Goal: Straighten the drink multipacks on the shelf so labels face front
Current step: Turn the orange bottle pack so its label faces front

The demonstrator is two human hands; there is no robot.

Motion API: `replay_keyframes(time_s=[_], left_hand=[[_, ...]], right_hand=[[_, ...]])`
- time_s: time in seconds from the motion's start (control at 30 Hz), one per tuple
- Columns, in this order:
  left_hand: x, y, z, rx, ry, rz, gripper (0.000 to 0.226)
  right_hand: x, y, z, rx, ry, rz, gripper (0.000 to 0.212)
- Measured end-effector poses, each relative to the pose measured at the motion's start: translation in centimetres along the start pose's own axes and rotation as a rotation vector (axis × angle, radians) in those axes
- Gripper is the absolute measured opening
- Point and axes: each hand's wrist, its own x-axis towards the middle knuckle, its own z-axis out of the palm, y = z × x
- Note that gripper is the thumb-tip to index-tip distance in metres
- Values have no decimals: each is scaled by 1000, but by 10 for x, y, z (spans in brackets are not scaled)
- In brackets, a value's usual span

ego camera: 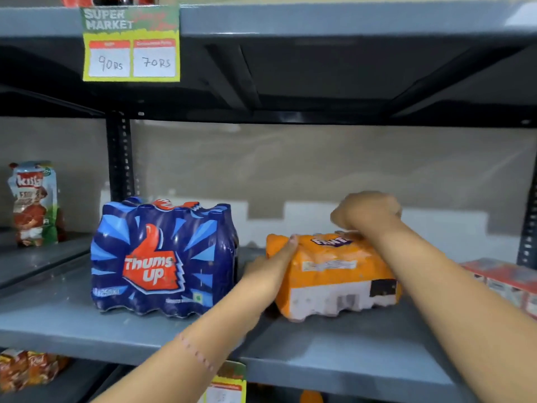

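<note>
A blue Thums Up multipack stands upright on the grey shelf, its red logo facing me. To its right lies an orange Fanta multipack, tilted, with its white barcode panel towards me and the Fanta name on top. My left hand grips the orange pack's left end. My right hand is closed over the pack's top rear edge. The pack's back side is hidden.
A red carton pack sits at the shelf's right edge. A Kissan pouch stands on the neighbouring shelf at left. A yellow price tag hangs from the shelf above. Juice cartons show on the lower shelf.
</note>
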Motion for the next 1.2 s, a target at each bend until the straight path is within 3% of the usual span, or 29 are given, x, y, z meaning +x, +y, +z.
replay_keyframes(time_s=[0.07,0.1,0.17,0.2,0.27,0.33,0.4,0.47,0.5,0.67,0.87,1.03,1.1,1.2], left_hand=[[14,9,1,-58,-24,-17,72],[22,10,-1,-86,-21,-4,68],[31,14,-6,-112,-21,14,73],[36,14,-7,-119,-26,10,85],[45,11,-8,-146,-17,28,101],[46,9,-6,-160,-3,64,98],[36,8,-3,-115,11,144,75],[25,6,0,-50,29,258,33],[21,3,1,-6,45,310,30],[21,-10,6,191,132,398,81],[26,-21,17,252,181,352,80],[20,-25,20,347,285,414,94],[14,-25,22,450,400,493,101],[14,-27,25,524,418,591,75]], right_hand=[[21,22,6,91,-82,79,47],[23,29,15,127,-202,71,61],[33,38,39,206,-407,-4,72],[37,40,49,237,-404,-24,75],[31,42,52,259,-274,-7,76],[20,46,45,305,-103,0,68],[7,49,43,439,84,-17,60],[-7,52,50,657,290,-33,58],[-13,53,55,762,353,-37,58],[-31,58,80,962,461,-125,53],[-26,68,83,1211,345,-1,57],[-12,77,84,1687,-66,13,78],[-4,83,86,1760,-103,28,84],[2,89,91,1742,-91,54,90]])
